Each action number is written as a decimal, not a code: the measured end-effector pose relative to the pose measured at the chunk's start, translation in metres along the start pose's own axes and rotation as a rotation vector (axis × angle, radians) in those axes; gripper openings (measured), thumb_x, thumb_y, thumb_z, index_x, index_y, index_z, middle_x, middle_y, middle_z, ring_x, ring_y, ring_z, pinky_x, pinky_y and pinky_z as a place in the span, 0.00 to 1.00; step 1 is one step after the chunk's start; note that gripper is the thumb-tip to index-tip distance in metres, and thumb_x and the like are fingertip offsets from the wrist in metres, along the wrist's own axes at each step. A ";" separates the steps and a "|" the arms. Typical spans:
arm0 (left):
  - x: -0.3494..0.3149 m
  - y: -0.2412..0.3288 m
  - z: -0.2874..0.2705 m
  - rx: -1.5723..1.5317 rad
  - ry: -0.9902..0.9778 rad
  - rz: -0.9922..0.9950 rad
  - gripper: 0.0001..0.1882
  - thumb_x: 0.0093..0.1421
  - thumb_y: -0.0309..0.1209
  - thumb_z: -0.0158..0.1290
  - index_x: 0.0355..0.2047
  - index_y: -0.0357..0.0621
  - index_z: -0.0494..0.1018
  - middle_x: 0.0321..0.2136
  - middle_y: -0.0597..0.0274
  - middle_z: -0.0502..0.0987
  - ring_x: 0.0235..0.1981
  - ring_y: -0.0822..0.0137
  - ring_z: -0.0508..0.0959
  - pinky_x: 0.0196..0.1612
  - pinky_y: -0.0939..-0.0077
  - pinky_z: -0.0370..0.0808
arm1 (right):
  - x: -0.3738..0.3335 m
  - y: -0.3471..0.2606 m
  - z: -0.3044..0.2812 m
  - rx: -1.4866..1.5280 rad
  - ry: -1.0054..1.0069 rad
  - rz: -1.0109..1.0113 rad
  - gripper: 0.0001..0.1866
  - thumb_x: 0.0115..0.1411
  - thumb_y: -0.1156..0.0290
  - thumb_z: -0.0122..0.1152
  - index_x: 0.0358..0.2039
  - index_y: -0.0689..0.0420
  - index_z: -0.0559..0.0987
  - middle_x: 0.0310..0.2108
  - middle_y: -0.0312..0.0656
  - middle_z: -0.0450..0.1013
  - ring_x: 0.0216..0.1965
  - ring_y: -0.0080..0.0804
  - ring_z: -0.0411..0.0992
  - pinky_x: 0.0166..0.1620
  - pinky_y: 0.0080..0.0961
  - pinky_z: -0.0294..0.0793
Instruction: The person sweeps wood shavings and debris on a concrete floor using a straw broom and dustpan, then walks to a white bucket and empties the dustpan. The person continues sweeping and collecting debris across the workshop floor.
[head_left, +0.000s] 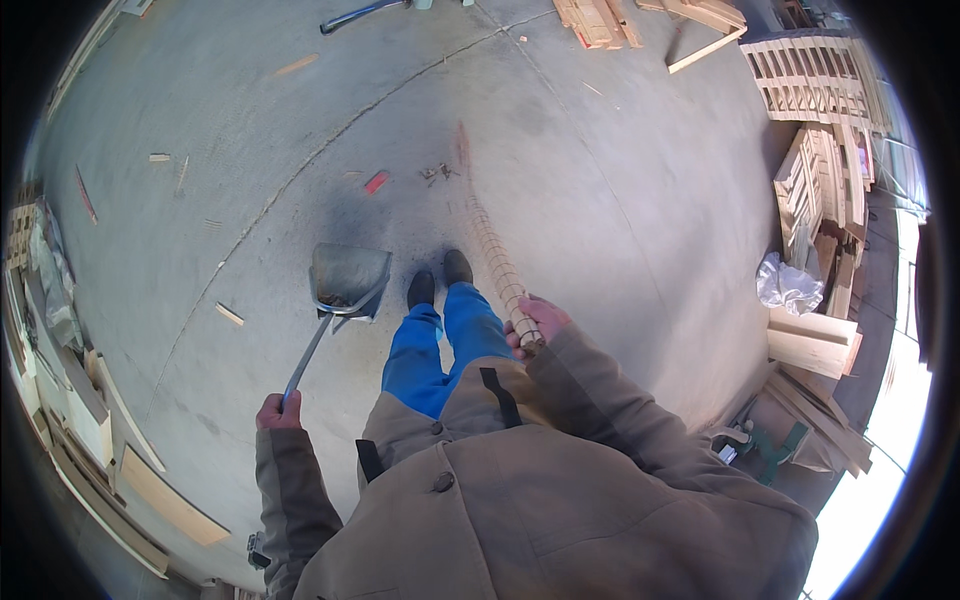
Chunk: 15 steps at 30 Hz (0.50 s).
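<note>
My left hand [278, 410] is closed round the long grey handle of a dustpan [352, 268]. The pan rests on the floor in front of my feet, to the left, with some dark debris inside it near the handle. In my right hand [543, 318] is the top of a pale, ringed broom handle [492, 245], slanting down and away from me. Its far end is a reddish blur at the floor. Beside that end lies a small heap of brown scraps [438, 174], and left of it a red piece [376, 182].
Wood scraps, such as a short offcut [229, 314], are scattered over the concrete floor [570, 190]. Boards [172, 495] line the left edge. Pallets [812, 78], planks and a crumpled plastic bag [789, 284] stand along the right. More timber [597, 22] lies ahead, near a blue-handled tool [360, 16].
</note>
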<state>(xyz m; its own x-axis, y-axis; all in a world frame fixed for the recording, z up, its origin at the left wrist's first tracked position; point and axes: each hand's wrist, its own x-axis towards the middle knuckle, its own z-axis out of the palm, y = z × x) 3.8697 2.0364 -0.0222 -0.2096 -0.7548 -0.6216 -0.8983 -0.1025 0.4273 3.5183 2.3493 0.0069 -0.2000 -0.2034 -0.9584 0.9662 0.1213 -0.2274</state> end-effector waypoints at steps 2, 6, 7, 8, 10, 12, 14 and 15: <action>-0.003 -0.002 0.003 -0.023 0.003 -0.003 0.18 0.57 0.39 0.62 0.20 0.38 0.71 0.13 0.70 0.64 0.17 0.77 0.61 0.19 0.73 0.58 | 0.011 -0.011 -0.018 -0.004 0.025 -0.043 0.18 0.68 0.62 0.49 0.54 0.55 0.66 0.28 0.46 0.71 0.21 0.32 0.72 0.19 0.30 0.72; -0.013 -0.009 0.006 -0.038 0.026 -0.004 0.18 0.57 0.38 0.62 0.20 0.38 0.71 0.13 0.70 0.64 0.17 0.77 0.61 0.20 0.73 0.59 | 0.056 -0.033 -0.057 -0.113 0.186 -0.073 0.17 0.67 0.64 0.50 0.52 0.57 0.66 0.25 0.48 0.72 0.17 0.35 0.71 0.17 0.33 0.72; -0.015 -0.011 0.006 -0.031 0.036 -0.012 0.18 0.57 0.38 0.62 0.20 0.38 0.72 0.13 0.70 0.64 0.17 0.77 0.61 0.20 0.73 0.59 | 0.070 -0.038 -0.065 -0.148 0.229 -0.071 0.15 0.67 0.63 0.50 0.50 0.56 0.67 0.25 0.47 0.72 0.17 0.34 0.71 0.17 0.33 0.71; -0.016 -0.012 0.007 -0.024 0.045 -0.018 0.18 0.57 0.38 0.63 0.20 0.38 0.72 0.13 0.70 0.64 0.17 0.77 0.61 0.20 0.73 0.59 | 0.086 -0.042 -0.073 -0.176 0.273 -0.074 0.14 0.67 0.63 0.50 0.49 0.55 0.68 0.25 0.47 0.72 0.17 0.34 0.71 0.17 0.32 0.71; -0.019 -0.015 0.008 -0.034 0.063 -0.016 0.18 0.57 0.39 0.63 0.21 0.38 0.72 0.13 0.70 0.64 0.17 0.77 0.61 0.20 0.73 0.59 | 0.120 -0.048 -0.078 -0.213 0.336 -0.060 0.14 0.66 0.63 0.51 0.48 0.55 0.69 0.24 0.47 0.72 0.16 0.35 0.71 0.16 0.34 0.71; -0.020 -0.018 0.008 -0.059 0.071 -0.020 0.18 0.57 0.39 0.63 0.21 0.38 0.73 0.13 0.70 0.64 0.17 0.77 0.62 0.20 0.73 0.59 | 0.141 -0.050 -0.081 -0.230 0.376 -0.031 0.13 0.66 0.64 0.52 0.47 0.55 0.69 0.23 0.48 0.72 0.16 0.36 0.71 0.16 0.35 0.71; -0.021 -0.021 0.007 -0.034 0.052 -0.024 0.17 0.58 0.40 0.62 0.23 0.37 0.74 0.15 0.68 0.68 0.18 0.76 0.66 0.21 0.75 0.64 | 0.157 -0.044 -0.070 -0.242 0.409 0.016 0.13 0.65 0.64 0.52 0.47 0.56 0.70 0.22 0.48 0.72 0.17 0.37 0.72 0.16 0.37 0.71; -0.023 -0.023 0.006 -0.010 0.046 -0.039 0.17 0.58 0.40 0.61 0.24 0.37 0.74 0.16 0.68 0.70 0.19 0.76 0.69 0.22 0.75 0.66 | 0.157 -0.037 -0.064 -0.269 0.378 0.005 0.13 0.64 0.65 0.53 0.46 0.57 0.71 0.22 0.49 0.72 0.16 0.38 0.72 0.15 0.38 0.71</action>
<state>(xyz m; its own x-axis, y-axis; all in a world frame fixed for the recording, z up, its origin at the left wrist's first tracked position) 3.8929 2.0606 -0.0217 -0.1559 -0.7791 -0.6072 -0.9014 -0.1392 0.4100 3.4407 2.3753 -0.1460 -0.2892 0.1603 -0.9438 0.9008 0.3791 -0.2117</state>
